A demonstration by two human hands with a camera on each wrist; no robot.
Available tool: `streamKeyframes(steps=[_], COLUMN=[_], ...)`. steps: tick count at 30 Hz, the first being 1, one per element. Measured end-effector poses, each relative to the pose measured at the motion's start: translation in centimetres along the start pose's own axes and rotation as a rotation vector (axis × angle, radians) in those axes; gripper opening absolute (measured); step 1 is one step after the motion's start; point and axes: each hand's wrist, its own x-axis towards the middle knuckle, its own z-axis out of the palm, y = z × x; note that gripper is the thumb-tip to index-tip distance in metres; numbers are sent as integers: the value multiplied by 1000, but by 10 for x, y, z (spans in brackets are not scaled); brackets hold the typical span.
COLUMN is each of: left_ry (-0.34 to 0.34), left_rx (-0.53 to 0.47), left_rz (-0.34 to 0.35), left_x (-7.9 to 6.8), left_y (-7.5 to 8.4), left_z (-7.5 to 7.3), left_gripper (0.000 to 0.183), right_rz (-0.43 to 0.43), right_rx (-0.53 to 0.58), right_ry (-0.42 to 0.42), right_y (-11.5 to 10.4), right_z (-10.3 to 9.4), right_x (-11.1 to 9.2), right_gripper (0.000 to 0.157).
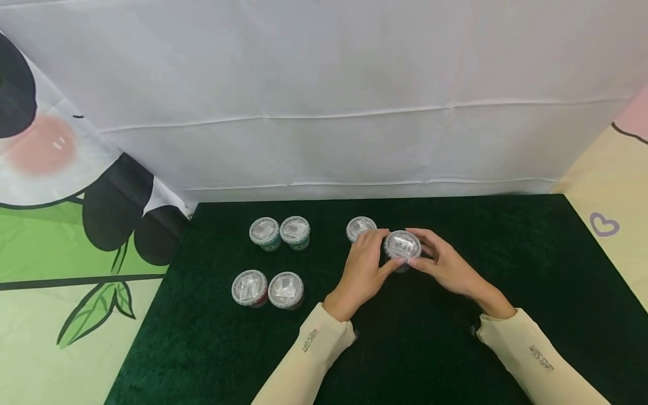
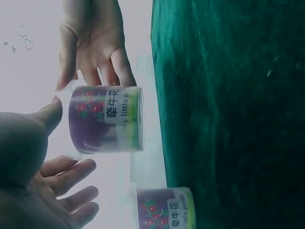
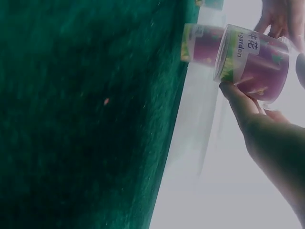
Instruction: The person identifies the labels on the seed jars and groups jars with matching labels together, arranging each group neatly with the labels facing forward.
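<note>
A small plastic cup (image 1: 403,245) with a clear lid is between my two hands, lifted above the green cloth. My left hand (image 1: 360,273) holds it from the left, thumb and fingers at the lid's rim. From the right, my right hand (image 1: 445,264) grips it, with fingers along its side and base. Its purple wrap (image 2: 97,119) carries red flowers, printed characters and a green band near the base. A matching purple cup (image 2: 167,209) stands on the cloth behind my left fingers; in the head view its lid (image 1: 360,226) shows partly past that hand.
Two cups with teal contents, one of them the back-left cup (image 1: 265,233), stand side by side. Nearer, a reddish cup (image 1: 250,288) stands against another lidded cup (image 1: 286,290). A white curtain (image 1: 324,152) hangs behind the green-covered table (image 1: 202,349).
</note>
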Motion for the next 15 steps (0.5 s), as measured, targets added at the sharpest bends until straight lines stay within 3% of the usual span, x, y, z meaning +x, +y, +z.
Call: streamKeyframes(steps=[7, 15], left_ry=[-31, -36], left_rx=[181, 300], left_rz=[53, 24], left_x=[17, 30], left_y=[-2, -8], left_z=[2, 8], left_gripper=[59, 58], right_rz=[4, 29], right_rx=[-33, -82], right_ry=[-7, -26], right_y=[8, 17], right_z=[-10, -16], right_x=[8, 25], right_gripper=[63, 66])
